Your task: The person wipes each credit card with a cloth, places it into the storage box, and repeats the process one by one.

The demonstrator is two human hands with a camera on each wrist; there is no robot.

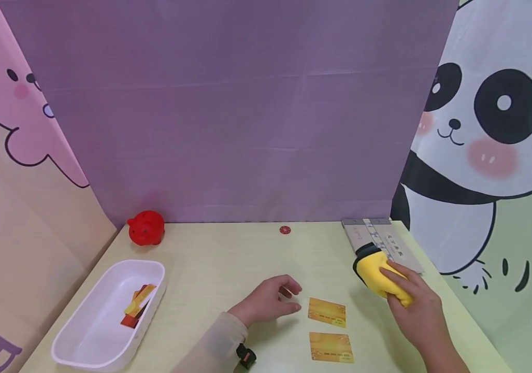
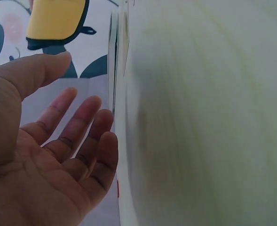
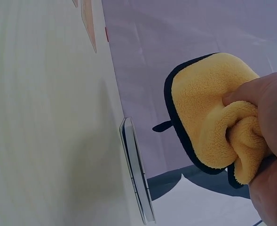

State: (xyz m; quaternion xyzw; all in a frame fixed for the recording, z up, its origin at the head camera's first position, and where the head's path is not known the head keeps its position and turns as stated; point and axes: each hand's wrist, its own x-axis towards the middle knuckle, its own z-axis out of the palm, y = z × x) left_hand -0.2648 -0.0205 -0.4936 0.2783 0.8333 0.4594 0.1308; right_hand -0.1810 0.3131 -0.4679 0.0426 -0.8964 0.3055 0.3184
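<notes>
My right hand (image 1: 417, 305) grips a folded yellow cloth with black edging (image 1: 377, 272), held above the right side of the table. In the right wrist view the cloth (image 3: 213, 113) bunches up between thumb and fingers, and a small black loop sticks out from its edge. To the left, my left hand (image 1: 270, 300) hovers over the table with loosely bent fingers and nothing in its palm (image 2: 39, 174). Just right of its fingertips lie two gold cards, a farther one (image 1: 327, 312) and a nearer one (image 1: 331, 347), both flat on the table.
A white bin (image 1: 84, 311) on the left holds several gold and red cards (image 1: 137, 305). Behind it stands a red piggy bank (image 1: 146, 228). A red chip (image 1: 285, 229) lies at the back edge, and a grey book (image 1: 398, 243) at the back right.
</notes>
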